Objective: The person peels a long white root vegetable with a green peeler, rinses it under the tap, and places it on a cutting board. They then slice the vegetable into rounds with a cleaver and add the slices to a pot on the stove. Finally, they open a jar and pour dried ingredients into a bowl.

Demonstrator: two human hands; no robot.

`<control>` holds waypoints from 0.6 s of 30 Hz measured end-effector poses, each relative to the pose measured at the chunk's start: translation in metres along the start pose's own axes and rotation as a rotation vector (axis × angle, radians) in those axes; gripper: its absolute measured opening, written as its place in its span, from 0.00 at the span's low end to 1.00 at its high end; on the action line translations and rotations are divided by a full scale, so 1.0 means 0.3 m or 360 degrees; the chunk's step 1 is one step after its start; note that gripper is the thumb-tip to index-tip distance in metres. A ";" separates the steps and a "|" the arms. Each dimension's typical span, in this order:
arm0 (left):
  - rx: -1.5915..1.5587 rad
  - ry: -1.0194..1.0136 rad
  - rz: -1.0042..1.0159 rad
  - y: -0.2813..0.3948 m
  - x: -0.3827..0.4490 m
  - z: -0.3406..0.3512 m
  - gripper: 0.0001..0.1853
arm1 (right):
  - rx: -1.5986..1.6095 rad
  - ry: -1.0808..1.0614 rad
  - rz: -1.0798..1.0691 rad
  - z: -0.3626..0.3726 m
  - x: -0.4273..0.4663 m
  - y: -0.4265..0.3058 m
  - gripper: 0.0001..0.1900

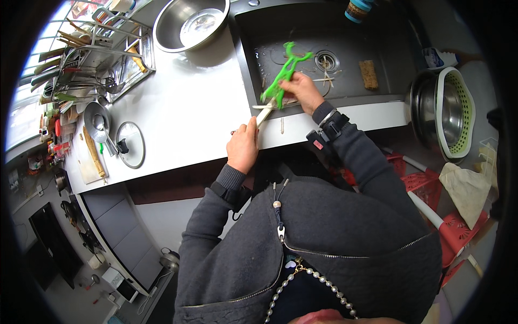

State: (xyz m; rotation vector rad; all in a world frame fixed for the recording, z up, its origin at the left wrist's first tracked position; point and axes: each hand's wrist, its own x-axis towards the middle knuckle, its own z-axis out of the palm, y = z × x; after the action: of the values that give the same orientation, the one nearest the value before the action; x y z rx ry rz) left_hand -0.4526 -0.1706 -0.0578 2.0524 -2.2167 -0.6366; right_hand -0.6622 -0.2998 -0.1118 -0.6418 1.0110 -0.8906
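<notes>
My right hand [302,92] is closed around a bright green plastic peeler [285,73], over the near left edge of the dark sink [384,52]. My left hand [243,146] grips a long pale piece of vegetable [265,113], kind unclear, slanting up from the counter's edge to the peeler's end. Another pale strip crosses near its tip. Thin peelings [327,79] lie in the sink by the metal drain strainer [326,60]. A short peel strip [282,125] rests on the white front ledge. The peeler looks slightly blurred.
A steel basin [158,24] stands left of the sink. Farther left are a glass lid [130,145], a ladle, a cutting board [90,170] and a dish rack [152,56]. A brown scrubber [368,75] lies in the sink. Nested bowls and a green-white colander [469,109] stand right.
</notes>
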 end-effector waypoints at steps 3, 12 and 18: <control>-0.0044 0.0042 -0.0030 -0.005 -0.005 -0.008 0.18 | -0.0801 0.0885 -0.0626 -0.123 0.070 -0.075 0.09; -0.0547 0.0033 0.0021 -0.020 0.011 0.024 0.19 | 0.0121 -0.0109 0.0146 -0.043 -0.004 -0.033 0.09; -0.0707 0.0002 -0.0076 -0.038 -0.024 0.000 0.18 | -0.1375 0.0927 -0.0548 -0.238 0.104 -0.128 0.09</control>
State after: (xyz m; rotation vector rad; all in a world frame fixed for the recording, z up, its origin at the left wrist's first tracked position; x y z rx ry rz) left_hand -0.4410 -0.1640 -0.0600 1.8750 -1.8165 -1.0219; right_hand -0.7322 -0.3500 -0.1239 -1.3547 1.8841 -0.9436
